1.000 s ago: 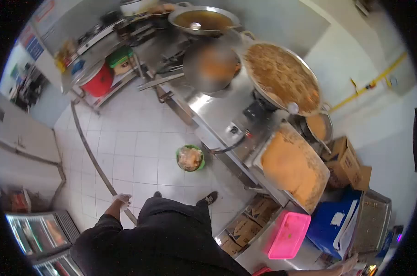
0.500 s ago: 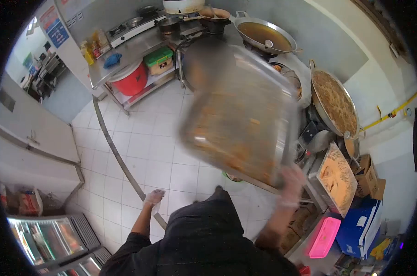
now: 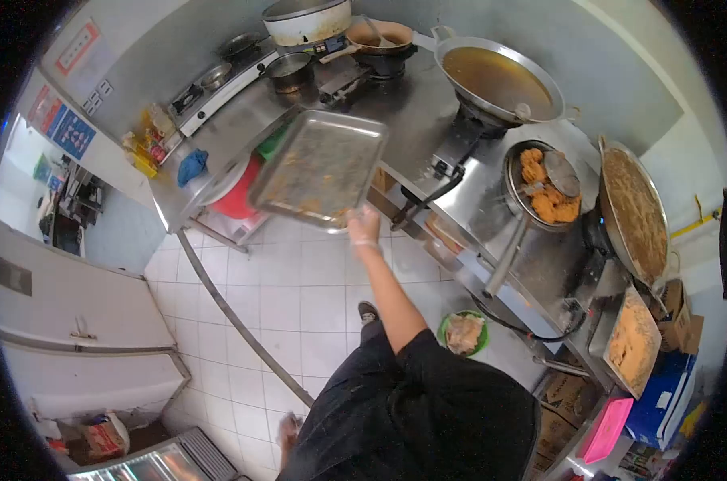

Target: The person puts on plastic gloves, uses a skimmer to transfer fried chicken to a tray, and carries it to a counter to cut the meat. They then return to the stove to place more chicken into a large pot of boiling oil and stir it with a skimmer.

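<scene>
My right hand (image 3: 364,228), in a clear glove, is closed on the near right corner of a metal tray (image 3: 323,164). The tray is tilted, with orange crumbs and smears on its surface. It is held out over the floor at the steel counter's edge, partly covering a red tub (image 3: 242,192) and a green lid (image 3: 274,143). Low at my side hangs my left hand (image 3: 289,430), also gloved; it is small and slightly blurred, with fingers loosely apart and nothing visible in them.
On the steel counter (image 3: 411,152) stand a wok of brown oil (image 3: 496,78), a strainer of fried pieces (image 3: 549,188) and a bubbling wok (image 3: 634,212). A breading tray (image 3: 632,345) lies right. On the floor are a green basin (image 3: 464,333) and a dark strip (image 3: 235,321).
My right hand has carried the tray leftward and farther from me, away from the woks. The strainer of fried pieces and the green basin now show fully. My left hand has dropped lower.
</scene>
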### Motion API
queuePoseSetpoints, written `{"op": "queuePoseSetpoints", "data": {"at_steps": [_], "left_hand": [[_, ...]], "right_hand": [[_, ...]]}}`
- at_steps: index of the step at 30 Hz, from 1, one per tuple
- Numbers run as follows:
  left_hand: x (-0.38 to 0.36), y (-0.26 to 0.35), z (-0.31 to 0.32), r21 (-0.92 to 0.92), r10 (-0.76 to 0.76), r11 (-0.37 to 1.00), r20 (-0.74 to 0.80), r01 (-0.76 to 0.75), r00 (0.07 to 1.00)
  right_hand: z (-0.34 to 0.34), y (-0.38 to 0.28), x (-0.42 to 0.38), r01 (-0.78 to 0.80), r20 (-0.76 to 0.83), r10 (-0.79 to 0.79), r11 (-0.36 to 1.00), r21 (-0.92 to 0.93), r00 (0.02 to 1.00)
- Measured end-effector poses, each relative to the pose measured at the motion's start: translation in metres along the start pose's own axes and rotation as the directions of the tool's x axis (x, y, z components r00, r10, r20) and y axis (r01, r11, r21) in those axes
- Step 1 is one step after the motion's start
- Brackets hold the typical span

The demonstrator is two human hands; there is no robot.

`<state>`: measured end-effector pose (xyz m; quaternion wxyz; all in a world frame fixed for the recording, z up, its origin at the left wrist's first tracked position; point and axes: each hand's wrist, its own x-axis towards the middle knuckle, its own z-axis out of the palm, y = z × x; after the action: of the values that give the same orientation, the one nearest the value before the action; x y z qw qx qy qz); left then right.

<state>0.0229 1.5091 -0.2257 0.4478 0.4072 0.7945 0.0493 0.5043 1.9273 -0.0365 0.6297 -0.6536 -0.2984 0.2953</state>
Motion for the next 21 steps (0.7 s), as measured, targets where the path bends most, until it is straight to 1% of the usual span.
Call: {"op": "queuePoseSetpoints", "data": {"at_steps": [2, 4, 5, 8, 11, 12, 14, 15, 17, 18, 19, 20, 21], "left_hand": [[0.019, 0.030, -0.027, -0.023, -0.096, 0.995, 0.014, 0.097, 0.995], [0.043, 0.071, -0.047, -0.050, -0.156, 0.986, 0.031, 0.158, 0.987], [0.061, 0.090, -0.056, -0.052, -0.154, 0.986, 0.037, 0.156, 0.987], [0.115, 0.141, -0.080, -0.038, -0.139, 0.989, 0.061, 0.141, 0.988], [0.173, 0.189, -0.103, 0.002, -0.080, 0.997, 0.092, 0.080, 0.993], [0.193, 0.206, -0.111, 0.029, -0.051, 0.998, 0.108, 0.048, 0.993], [0.235, 0.241, -0.125, 0.102, 0.020, 0.994, 0.151, -0.036, 0.988], [0.258, 0.260, -0.132, 0.151, 0.066, 0.984, 0.183, -0.094, 0.981], [0.303, 0.303, -0.146, 0.262, 0.170, 0.936, 0.249, -0.235, 0.953], [0.327, 0.326, -0.150, 0.325, 0.229, 0.892, 0.278, -0.316, 0.933], [0.350, 0.350, -0.154, 0.401, 0.303, 0.814, 0.322, -0.420, 0.897], [0.370, 0.378, -0.155, 0.471, 0.376, 0.714, 0.367, -0.518, 0.851], [0.391, 0.410, -0.151, 0.536, 0.453, 0.574, 0.422, -0.619, 0.786]], "right_hand": [[0.013, 0.026, 0.073, -0.011, -0.062, -0.003, 0.975, -0.221, 0.998], [0.027, 0.072, 0.146, -0.031, -0.145, -0.020, 0.942, -0.335, 0.989], [0.028, 0.090, 0.175, -0.045, -0.191, -0.033, 0.919, -0.391, 0.981], [0.016, 0.110, 0.230, -0.204, -0.141, 0.157, 0.874, -0.442, 0.977], [0.015, 0.107, 0.243, -0.250, -0.204, 0.202, 0.935, -0.250, 0.958], [0.015, 0.121, 0.254, -0.307, -0.119, 0.294, 0.945, -0.110, 0.948], [0.012, 0.180, 0.276, -0.423, 0.063, 0.419, 0.889, 0.173, 0.906], [0.006, 0.162, 0.265, -0.433, 0.064, 0.430, 0.873, 0.226, 0.900], [-0.007, 0.129, 0.215, -0.438, 0.044, 0.440, 0.870, 0.226, 0.897], [-0.015, 0.122, 0.187, -0.464, 0.061, 0.463, 0.858, 0.222, 0.884], [-0.030, 0.113, 0.159, -0.526, 0.110, 0.514, 0.826, 0.205, 0.851], [-0.046, 0.106, 0.130, -0.584, 0.159, 0.563, 0.791, 0.182, 0.811], [-0.069, 0.117, 0.103, -0.645, 0.159, 0.626, 0.729, 0.229, 0.764]]}}
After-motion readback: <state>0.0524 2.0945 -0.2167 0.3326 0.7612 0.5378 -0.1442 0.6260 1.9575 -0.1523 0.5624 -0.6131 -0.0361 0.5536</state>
